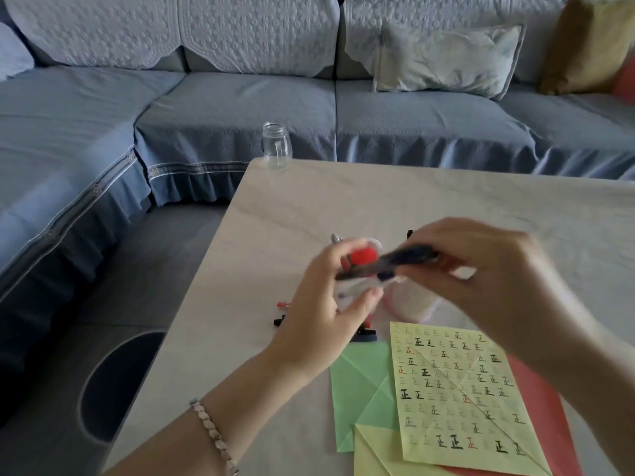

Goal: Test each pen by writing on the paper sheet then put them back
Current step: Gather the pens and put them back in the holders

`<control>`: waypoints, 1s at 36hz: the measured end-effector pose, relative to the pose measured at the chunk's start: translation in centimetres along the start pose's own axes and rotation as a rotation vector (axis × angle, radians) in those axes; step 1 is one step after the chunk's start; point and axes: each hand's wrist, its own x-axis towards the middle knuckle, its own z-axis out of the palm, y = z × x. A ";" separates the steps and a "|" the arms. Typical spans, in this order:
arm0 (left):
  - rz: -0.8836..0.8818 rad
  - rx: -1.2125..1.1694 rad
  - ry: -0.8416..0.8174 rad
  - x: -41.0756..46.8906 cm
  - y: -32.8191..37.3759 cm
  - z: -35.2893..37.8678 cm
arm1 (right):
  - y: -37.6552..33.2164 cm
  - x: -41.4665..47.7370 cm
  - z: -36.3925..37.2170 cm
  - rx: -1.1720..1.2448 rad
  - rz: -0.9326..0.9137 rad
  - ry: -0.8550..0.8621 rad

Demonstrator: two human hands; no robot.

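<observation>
Right hand (481, 269): fingertips (443, 266) pinched together on one end of a dark slim plastic pen (388, 266), which is motion-blurred. The pen's long axis lies near level, running leftward and slightly down from those fingers, and its far end reaches the left hand (330, 304). Left hand: fingers and thumb curl round a clear plastic holder (374, 242) with something round and red (362, 257) at its mouth. Cannot tell whether the left fingers also touch the pen, nor which end carries the tip. Pen and holder sit just beyond the far-left corner of the yellow square paper sheet (457, 396), which is gridded and already marked with written characters. The pen is off the sheet and not touching it. The right hand is the nearer of the two to the sheet. Judgement: writing next calls for the pen to tip point-down and come toward the person onto an unmarked cell. A green paper sheet (357, 379) lies under the yellow sheet's left edge and a red one (543, 407) under its right. Small red and black pieces (280, 321), possibly caps, lie left of its far corner on the pale table (343, 201).
</observation>
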 end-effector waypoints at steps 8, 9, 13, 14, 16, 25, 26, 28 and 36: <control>-0.480 -0.029 0.004 0.9 -3.4 0.0 | 1.9 1.2 0.0 -0.163 -0.085 0.259; -0.498 -0.011 -0.027 1.2 -3.9 0.2 | 2.4 1.2 0.8 -0.159 -0.066 0.208; -0.535 0.060 -0.143 2.6 -4.8 0.6 | 4.5 0.9 3.7 -0.171 0.070 -0.030; -0.532 0.078 -0.155 2.8 -4.9 0.7 | 4.8 0.9 4.0 -0.175 0.097 -0.074; -0.521 0.106 -0.146 3.1 -5.5 0.7 | 5.1 1.2 4.5 -0.180 0.152 -0.115; -0.477 0.078 -0.144 2.7 -6.5 0.4 | 5.9 4.1 8.6 -0.247 0.404 -0.221; -0.484 0.095 -0.132 2.5 -6.8 0.4 | 5.7 3.9 8.8 -0.231 0.426 -0.190; -0.503 0.180 -0.106 1.6 -7.2 0.1 | 5.2 3.0 8.7 -0.220 0.470 -0.126; -0.287 0.701 -0.303 -5.2 -9.8 -1.4 | 4.6 -3.5 10.8 -0.157 0.200 0.043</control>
